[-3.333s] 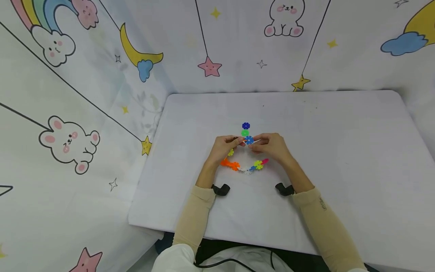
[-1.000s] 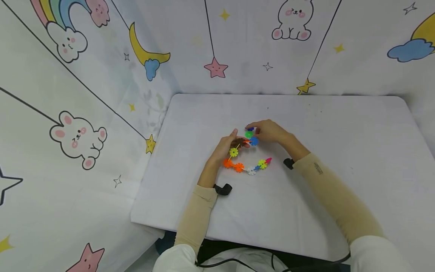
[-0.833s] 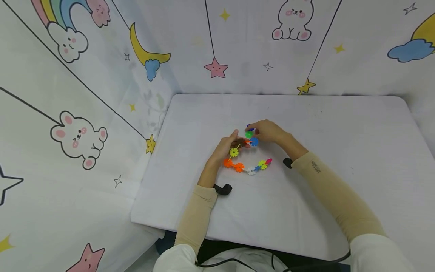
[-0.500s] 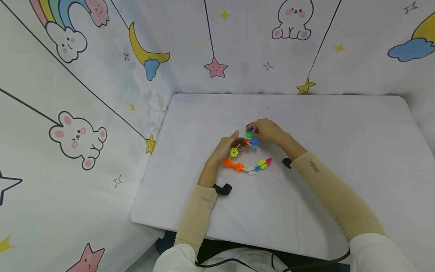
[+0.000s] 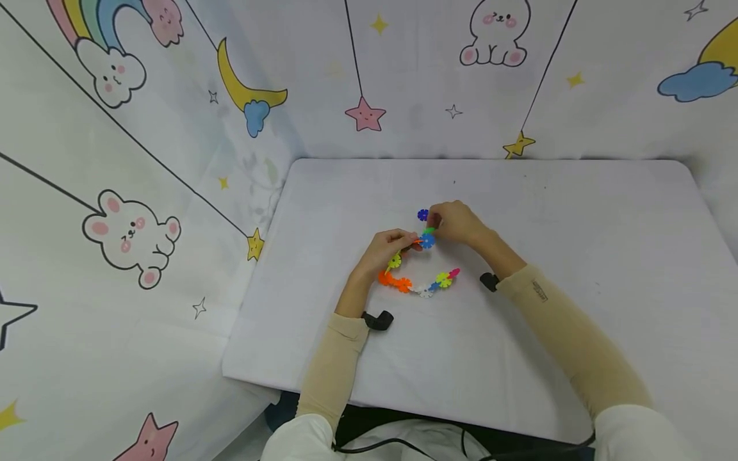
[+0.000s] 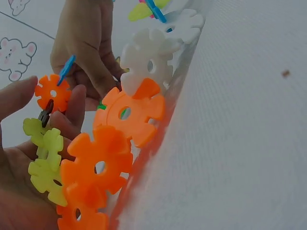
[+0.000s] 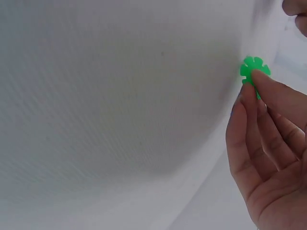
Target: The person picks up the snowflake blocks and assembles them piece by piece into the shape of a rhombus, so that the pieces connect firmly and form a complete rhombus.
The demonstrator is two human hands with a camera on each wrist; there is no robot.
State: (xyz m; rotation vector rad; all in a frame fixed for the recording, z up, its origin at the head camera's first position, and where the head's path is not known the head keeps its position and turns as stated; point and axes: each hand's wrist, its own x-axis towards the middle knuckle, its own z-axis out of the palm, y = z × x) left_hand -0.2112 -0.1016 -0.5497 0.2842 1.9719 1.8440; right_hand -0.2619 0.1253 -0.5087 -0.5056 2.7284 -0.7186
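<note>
A curved chain of linked plastic snowflake discs lies on the table, with orange discs [image 5: 401,284] and white ones [image 6: 148,60] along its near side. My left hand [image 5: 380,251] pinches the orange disc [image 6: 53,93] close to the chain's far end, where a blue disc [image 5: 426,241] is joined on. Between thumb and fingertips my right hand [image 5: 458,221] pinches a loose green disc [image 7: 253,65], just beside the blue disc; whether the two touch I cannot tell. A dark blue disc [image 5: 423,215] lies beyond, next to my right fingers.
The white-covered table [image 5: 576,256] stretches out on both sides of the chain. A patterned cloth wall [image 5: 415,77] rises behind its far edge, and another stands at left. Black wrist devices [image 5: 377,321] sit at both wrists.
My right hand has reached out from the blue disc, picked up the green disc and drawn it back toward the blue one. My left thumb, raised a second ago, has come down onto the orange disc.
</note>
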